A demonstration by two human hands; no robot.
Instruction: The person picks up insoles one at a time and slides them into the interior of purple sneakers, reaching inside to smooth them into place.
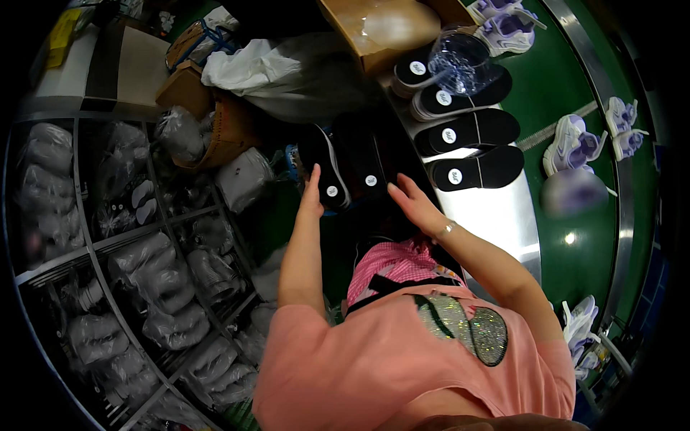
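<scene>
In front of me are two side-by-side stacks of black insoles: a left stack (pixel 321 154) with pale edges and a darker right stack (pixel 363 161). Each bears a round white sticker at its near end. My left hand (pixel 313 192), fingers stretched out, lies along the outer edge of the left stack. On the other side, my right hand (pixel 417 205) has its fingers apart, close to the near end of the right stack; whether it touches is hard to tell in the dark. Neither hand is wrapped round anything.
Black insole piles (pixel 478 169) line the metal ledge (pixel 496 230) at right, under a clear plastic bag (pixel 463 61). White-and-purple sneakers (pixel 571 147) stand on the green conveyor belt (pixel 560 251). Racks (pixel 93 248) of bagged parts fill the left; a cardboard box (pixel 345 25) sits at the back.
</scene>
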